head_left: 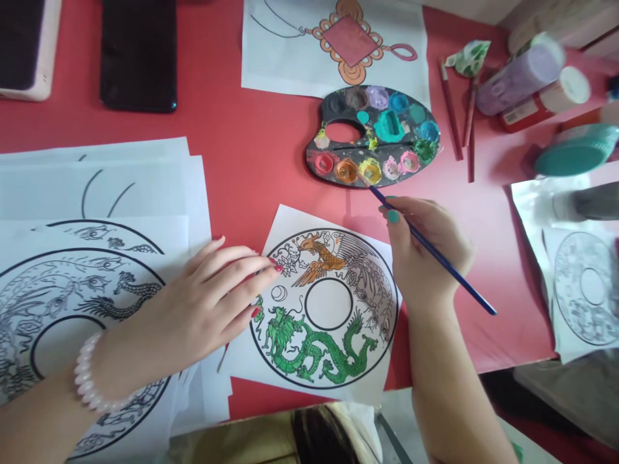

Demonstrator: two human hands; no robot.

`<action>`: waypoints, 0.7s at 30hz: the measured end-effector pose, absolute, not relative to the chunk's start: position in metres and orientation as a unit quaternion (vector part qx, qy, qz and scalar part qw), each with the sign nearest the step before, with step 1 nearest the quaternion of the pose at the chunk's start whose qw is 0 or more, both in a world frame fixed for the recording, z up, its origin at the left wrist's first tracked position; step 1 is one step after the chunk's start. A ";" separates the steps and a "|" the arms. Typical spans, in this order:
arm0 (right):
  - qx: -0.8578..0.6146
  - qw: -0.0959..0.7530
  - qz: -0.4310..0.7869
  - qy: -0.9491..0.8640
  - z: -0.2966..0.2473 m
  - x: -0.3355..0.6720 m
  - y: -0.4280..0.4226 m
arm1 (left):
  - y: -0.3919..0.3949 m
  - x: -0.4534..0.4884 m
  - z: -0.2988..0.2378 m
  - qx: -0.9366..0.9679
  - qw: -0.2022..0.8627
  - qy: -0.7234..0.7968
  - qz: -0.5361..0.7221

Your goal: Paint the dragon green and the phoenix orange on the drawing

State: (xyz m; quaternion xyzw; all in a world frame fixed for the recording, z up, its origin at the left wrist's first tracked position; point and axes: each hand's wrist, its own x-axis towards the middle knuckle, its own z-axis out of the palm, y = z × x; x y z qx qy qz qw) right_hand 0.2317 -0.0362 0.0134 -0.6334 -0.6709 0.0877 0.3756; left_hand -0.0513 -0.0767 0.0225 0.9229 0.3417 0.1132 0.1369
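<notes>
My right hand [430, 251] pinches a blue paintbrush [442, 261] whose tip reaches the near edge of a black paint palette [333, 116], by the orange and yellow wells. Below it lies a sheet with a printed ring [329, 303], where a dragon [309, 351] is painted green and a phoenix [322, 254] is partly orange; the phoenix's tail feathers look greyish. My left hand [227, 293] rests flat, fingers stretched, with its fingertips on the left edge of this sheet. A beaded bracelet [86, 380] circles the left wrist.
Uncoloured printed sheets [97, 283] are stacked at left. Behind them lie a black phone [138, 55] and a pale-cased device [41, 58]. A painted knot picture [285, 58] sits behind the palette. Red-brown sticks [452, 113] and paint bottles [522, 74] stand or lie at right.
</notes>
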 end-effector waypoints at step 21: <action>-0.426 0.581 0.212 -0.660 0.020 0.221 -0.043 | -0.076 -0.052 0.022 0.924 0.145 0.339 0.102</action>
